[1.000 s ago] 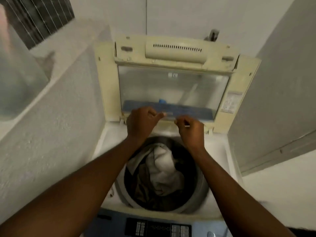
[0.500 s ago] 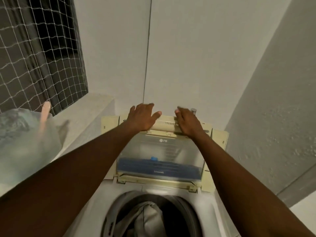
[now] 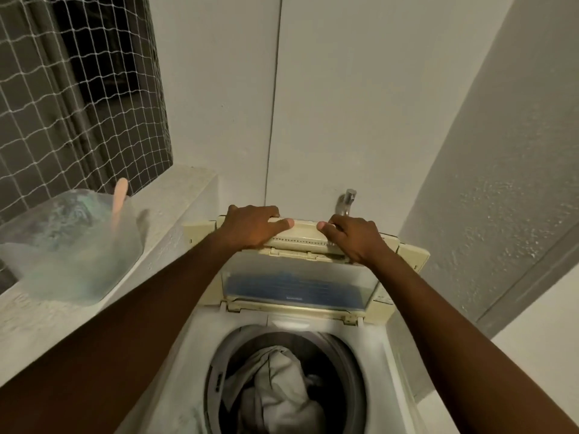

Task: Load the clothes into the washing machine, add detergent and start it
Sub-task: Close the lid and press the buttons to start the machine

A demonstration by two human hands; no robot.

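While the lid (image 3: 300, 270) stands raised, both hands have climbed from its lower edge to its top handle | left hand (image 3: 250, 227), right hand (image 3: 354, 238): curled over handle, gripping | clothes (image 3: 275, 389): in drum (image 3: 219, 364) | judgement: lid closing likely next | writing: none legible now.

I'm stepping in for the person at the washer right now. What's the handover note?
Left hand: gripping the top edge of the raised lid.
Right hand: gripping the same edge.
Clothes: in the drum of the washing machine.
Clear tub with a scoop: on the ledge at left.
Done: clothes loaded.
Left: lower the lid, start the machine. Detergent: cannot tell whether it is added.
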